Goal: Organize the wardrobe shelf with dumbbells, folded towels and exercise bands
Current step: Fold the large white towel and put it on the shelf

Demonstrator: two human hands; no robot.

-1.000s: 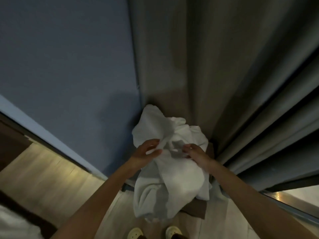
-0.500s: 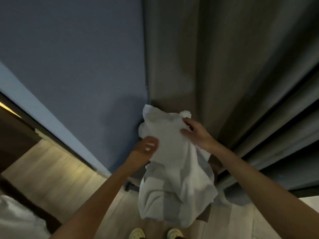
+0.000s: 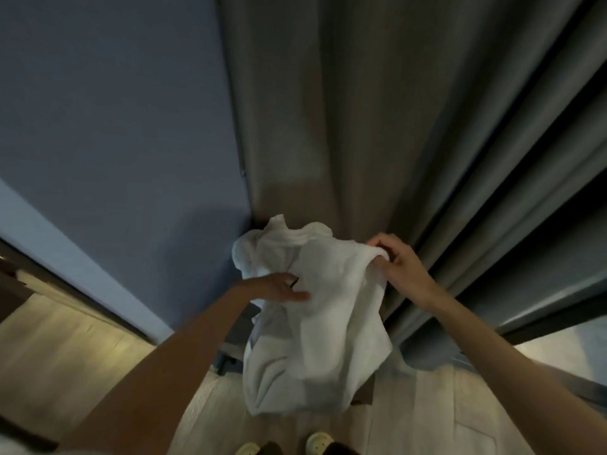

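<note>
Towel (image 3: pixel 322 323), white and crumpled, is held at frame centre, hanging limp above the floor (image 3: pixel 427 405) before the curtain (image 3: pixel 394 126). It is judged soft, light and floppy, best taken by corners or hems. Its upper-right corner is pinched by the right hand (image 3: pixel 397 267); the left hand (image 3: pixel 276 287) is laid straight-fingered against its left middle.

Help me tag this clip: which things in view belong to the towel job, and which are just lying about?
Job: white towel, bunched; right hand pinching its upper corner; left hand flat against it.
Just there: grey curtain, blue wall, wooden floor, slippers.
</note>
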